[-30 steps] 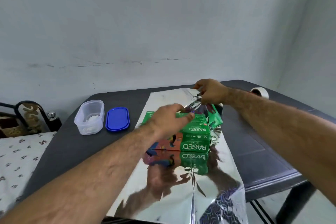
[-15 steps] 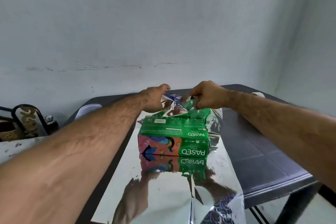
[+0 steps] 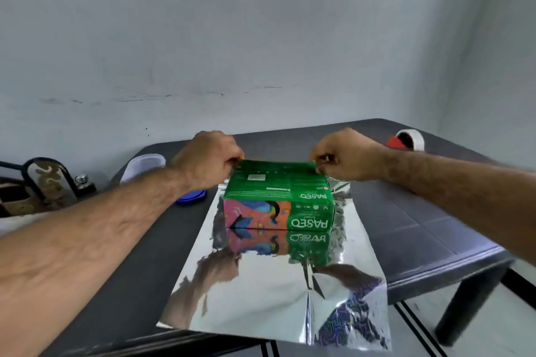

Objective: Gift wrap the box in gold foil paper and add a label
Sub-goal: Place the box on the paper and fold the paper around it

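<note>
A green PASEO tissue box (image 3: pixel 278 200) stands on a mirror-like foil sheet (image 3: pixel 261 293) spread over the dark table (image 3: pixel 406 211). The far end of the foil is raised against the back of the box, and its edge reaches the top far rim. My left hand (image 3: pixel 208 159) pinches that foil edge at the far left corner of the box. My right hand (image 3: pixel 345 153) pinches it at the far right corner. The near part of the foil lies flat and reaches past the table's front edge.
A white tape roll (image 3: pixel 413 139) with something red (image 3: pixel 394 142) beside it sits at the table's far right. A clear plastic container (image 3: pixel 145 162) and a blue lid (image 3: pixel 191 197) lie behind my left forearm. A chair back (image 3: pixel 46 180) and a small bottle (image 3: pixel 84 182) stand off the left.
My left hand left the box top and went to the far edge of the foil. Both hands then spread apart to the far corners, drawing the crumpled foil edge out straight along the rim.
</note>
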Tool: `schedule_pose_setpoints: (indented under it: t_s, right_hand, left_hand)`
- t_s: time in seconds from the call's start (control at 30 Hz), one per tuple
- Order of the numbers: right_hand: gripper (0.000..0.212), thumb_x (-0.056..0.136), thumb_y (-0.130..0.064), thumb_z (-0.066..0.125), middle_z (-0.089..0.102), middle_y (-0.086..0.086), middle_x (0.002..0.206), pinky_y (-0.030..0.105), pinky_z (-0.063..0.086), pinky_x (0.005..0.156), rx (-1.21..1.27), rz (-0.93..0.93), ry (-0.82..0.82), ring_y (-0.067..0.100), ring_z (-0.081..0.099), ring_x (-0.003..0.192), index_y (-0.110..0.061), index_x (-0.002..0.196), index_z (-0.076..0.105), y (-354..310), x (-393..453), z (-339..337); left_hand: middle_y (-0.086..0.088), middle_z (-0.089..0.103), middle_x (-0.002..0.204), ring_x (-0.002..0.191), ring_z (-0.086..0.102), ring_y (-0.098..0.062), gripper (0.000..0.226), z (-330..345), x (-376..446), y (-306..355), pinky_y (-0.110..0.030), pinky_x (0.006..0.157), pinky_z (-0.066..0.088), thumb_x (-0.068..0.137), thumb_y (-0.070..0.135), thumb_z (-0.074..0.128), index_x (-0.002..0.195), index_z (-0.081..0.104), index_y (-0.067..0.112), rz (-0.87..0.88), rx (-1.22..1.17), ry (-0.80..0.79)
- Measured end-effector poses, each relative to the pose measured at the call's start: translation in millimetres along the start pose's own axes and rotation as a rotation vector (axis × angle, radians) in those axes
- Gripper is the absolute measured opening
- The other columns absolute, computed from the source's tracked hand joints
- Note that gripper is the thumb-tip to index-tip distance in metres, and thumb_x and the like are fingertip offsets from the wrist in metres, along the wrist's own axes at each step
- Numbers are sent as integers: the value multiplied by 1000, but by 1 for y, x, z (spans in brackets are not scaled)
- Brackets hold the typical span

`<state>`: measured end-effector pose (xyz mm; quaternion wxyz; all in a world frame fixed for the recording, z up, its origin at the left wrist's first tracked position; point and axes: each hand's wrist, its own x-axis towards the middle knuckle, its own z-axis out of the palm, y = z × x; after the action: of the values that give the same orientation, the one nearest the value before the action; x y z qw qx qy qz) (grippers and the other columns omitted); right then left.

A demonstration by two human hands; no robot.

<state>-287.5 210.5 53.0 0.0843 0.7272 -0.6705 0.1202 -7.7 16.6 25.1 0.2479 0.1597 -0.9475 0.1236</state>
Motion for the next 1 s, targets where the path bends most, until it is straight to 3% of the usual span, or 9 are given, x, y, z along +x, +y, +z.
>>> schedule_pose_setpoints:
  t_s: [0.13, 0.23, 0.3, 0.4, 0.53, 0.67, 0.73, 0.9, 1.0]
  right_hand:
    - [21, 86, -33, 71, 64, -18, 91, 26, 50, 76, 2, -135, -70, 0, 55, 79, -28, 105, 80, -17, -23, 14]
    - [57, 83, -76, 62, 66, -12, 117, 33, 54, 89, -44, -144, -124, 9, 62, 102, -33, 118, 74, -31, -37, 19]
    - [72, 80, -83, 58, 67, -11, 130, 35, 54, 95, -56, -151, -130, 15, 66, 110, -33, 131, 69, -40, -42, 25]
    - [62, 88, -67, 55, 72, -9, 131, 40, 55, 97, -70, -162, -69, 20, 70, 112, -33, 138, 68, -49, -45, 36]
    - [46, 90, -51, 62, 77, -10, 118, 40, 55, 95, -109, -121, 13, 21, 71, 106, -32, 129, 75, -55, -47, 38]
    - [32, 93, -33, 75, 77, -9, 118, 40, 55, 95, -100, -100, 52, 21, 71, 105, -28, 124, 78, -57, -48, 43]
    - [32, 94, -27, 75, 75, -8, 121, 39, 56, 95, -81, -66, 46, 20, 69, 109, -27, 126, 77, -58, -48, 47]
    - [36, 94, -24, 72, 74, -7, 122, 33, 54, 96, -62, 36, 79, 19, 68, 112, -28, 130, 74, -56, -47, 55]
    - [52, 91, -37, 76, 66, -7, 128, 35, 52, 101, -27, 70, 62, 17, 60, 119, -28, 142, 66, -56, -46, 56]
  left_hand:
    - [3, 72, 96, 92, 65, -23, 32, 12, -32, 6, -41, 80, 53, 81, 18, 59, 102, 82, 24, 131, 60, 20]
    - [3, 76, 112, 109, 68, -25, 37, 19, -50, 12, -44, 89, 53, 87, 23, 53, 111, 81, 24, 143, 85, 33]
    - [5, 78, 116, 115, 70, -25, 45, 19, -58, 15, -46, 96, 53, 89, 22, 44, 116, 80, 23, 146, 87, 18]
    - [8, 78, 116, 115, 71, -21, 52, 16, -63, 19, -49, 102, 51, 87, 20, 38, 119, 79, 25, 162, 102, -2]
    - [5, 79, 115, 116, 71, -22, 52, 8, -71, 33, -51, 107, 47, 86, 29, 39, 118, 79, 22, 112, 58, 7]
    - [0, 67, 141, 134, 59, -21, 60, 8, -71, 50, -46, 116, 40, 94, 52, 51, 143, 64, 20, 60, -47, -37]
    - [2, 67, 142, 132, 61, -19, 58, 14, -64, 55, -43, 116, 41, 96, 53, 56, 143, 64, 21, 55, -64, -65]
    - [5, 77, 123, 113, 73, -16, 35, 27, -61, 69, -42, 100, 52, 95, 35, 74, 126, 76, 21, -9, -89, 49]
    - [5, 79, 116, 108, 74, -14, 29, 34, -62, 71, -39, 96, 54, 94, 30, 75, 120, 79, 20, -2, -72, 123]
